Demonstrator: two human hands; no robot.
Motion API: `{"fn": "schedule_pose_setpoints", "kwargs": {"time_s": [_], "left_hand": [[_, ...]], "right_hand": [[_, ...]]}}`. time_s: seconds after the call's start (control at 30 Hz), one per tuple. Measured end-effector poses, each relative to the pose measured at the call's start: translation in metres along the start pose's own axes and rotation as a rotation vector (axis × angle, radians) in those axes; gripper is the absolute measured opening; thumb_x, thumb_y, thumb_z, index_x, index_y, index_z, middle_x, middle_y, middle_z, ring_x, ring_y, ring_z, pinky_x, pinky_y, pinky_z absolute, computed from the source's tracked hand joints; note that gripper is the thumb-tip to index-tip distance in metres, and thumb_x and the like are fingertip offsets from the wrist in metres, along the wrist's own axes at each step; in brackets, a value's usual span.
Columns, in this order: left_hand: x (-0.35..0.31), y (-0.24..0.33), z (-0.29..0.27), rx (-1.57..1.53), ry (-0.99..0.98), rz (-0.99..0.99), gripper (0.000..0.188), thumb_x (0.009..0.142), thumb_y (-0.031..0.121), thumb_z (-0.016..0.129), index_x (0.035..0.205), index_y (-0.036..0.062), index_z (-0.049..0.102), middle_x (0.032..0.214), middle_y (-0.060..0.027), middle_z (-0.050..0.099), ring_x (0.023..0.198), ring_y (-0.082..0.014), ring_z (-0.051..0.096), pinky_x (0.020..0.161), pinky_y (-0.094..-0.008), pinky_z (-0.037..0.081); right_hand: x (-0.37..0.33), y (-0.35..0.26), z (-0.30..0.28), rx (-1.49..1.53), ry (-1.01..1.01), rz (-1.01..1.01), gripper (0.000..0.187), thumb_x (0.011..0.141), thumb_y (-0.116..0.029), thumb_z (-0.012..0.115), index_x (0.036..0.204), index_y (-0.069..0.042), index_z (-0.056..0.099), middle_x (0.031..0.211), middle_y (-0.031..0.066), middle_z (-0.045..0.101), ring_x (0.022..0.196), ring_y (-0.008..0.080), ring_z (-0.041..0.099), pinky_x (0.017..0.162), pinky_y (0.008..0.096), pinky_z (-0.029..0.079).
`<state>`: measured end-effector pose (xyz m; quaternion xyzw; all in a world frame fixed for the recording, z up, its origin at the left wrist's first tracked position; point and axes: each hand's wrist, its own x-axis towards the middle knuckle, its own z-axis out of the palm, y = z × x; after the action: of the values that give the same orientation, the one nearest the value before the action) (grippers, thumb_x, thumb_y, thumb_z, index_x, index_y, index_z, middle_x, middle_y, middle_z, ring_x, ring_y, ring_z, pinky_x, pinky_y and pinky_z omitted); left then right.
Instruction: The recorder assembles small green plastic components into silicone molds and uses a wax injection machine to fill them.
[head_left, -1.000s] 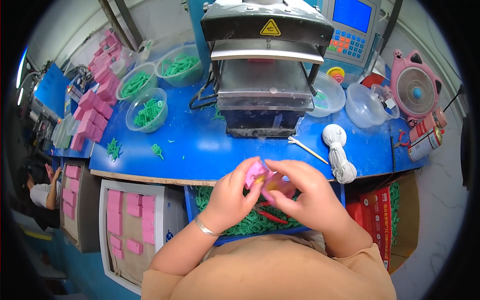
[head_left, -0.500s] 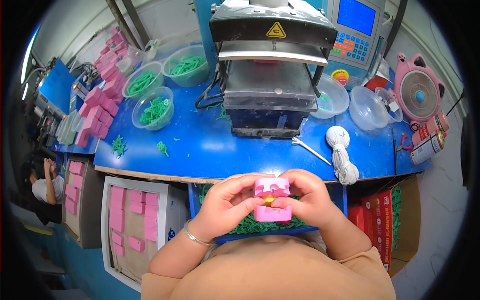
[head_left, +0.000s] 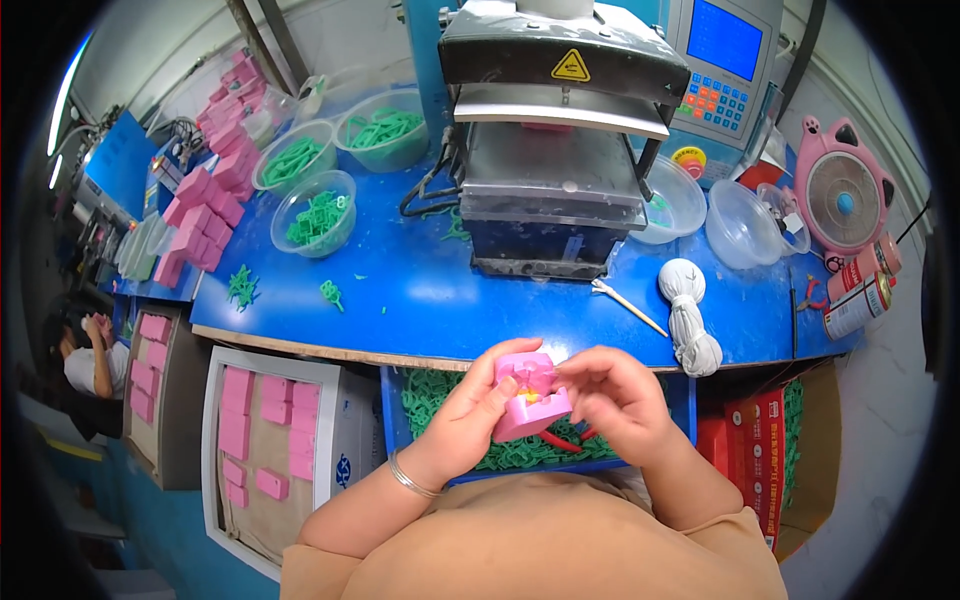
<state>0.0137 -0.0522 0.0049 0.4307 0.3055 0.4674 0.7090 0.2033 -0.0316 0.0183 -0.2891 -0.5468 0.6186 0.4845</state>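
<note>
Currently, in the head view, the left hand (head_left: 462, 415) grips a pink two-part block (head_left: 532, 416), its thumb pressed against the near side and its fingers curled behind. The block is held in the air just off the middle of the desk's front edge, its parts standing apart like a mouth, with a yellow piece (head_left: 531, 396) between them. The right hand (head_left: 622, 400) has bent fingers at the block's right side; whether they pinch anything I cannot tell.

Below both hands, a blue tray (head_left: 691, 415) full of green pieces (head_left: 425, 395) sits beneath the front edge of the desk (head_left: 430, 312); a red-handled tool (head_left: 560, 441) lies on them. Toward the desk's back edge stands a press (head_left: 555, 215). A white cloth bundle (head_left: 690, 320) reaches the front edge right of centre, a thin stick (head_left: 635, 310) beside it. Near the front-left corner lies a green clump (head_left: 242, 288).
</note>
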Motion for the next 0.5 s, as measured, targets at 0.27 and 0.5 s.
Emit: {"fn": "schedule_pose_setpoints", "kwargs": {"time_s": [0.27,0.5], "left_hand": [[-0.007,-0.005,-0.001,0.538,-0.066,0.213,0.05,0.09,0.028,0.054,0.131,0.0052,0.035,0.118,-0.0114,0.049,0.109,-0.0186,0.049,0.093,-0.0325,0.04],[-0.011,-0.006,-0.001,0.631,0.0,0.342,0.049,0.086,0.022,0.062,0.126,0.0023,0.041,0.119,-0.0123,0.049,0.107,-0.0193,0.051,0.092,-0.0326,0.041]], "right_hand": [[-0.002,-0.001,0.006,-0.331,-0.079,-0.032,0.025,0.073,-0.005,0.073,0.092,0.0,0.058,0.083,0.0064,0.056,0.071,0.0109,0.057,0.061,0.0237,0.049],[-0.003,0.014,0.006,-0.312,-0.012,-0.041,0.036,0.072,-0.013,0.075,0.1,-0.001,0.056,0.098,0.0088,0.055,0.082,0.0147,0.058,0.069,0.026,0.049]]}}
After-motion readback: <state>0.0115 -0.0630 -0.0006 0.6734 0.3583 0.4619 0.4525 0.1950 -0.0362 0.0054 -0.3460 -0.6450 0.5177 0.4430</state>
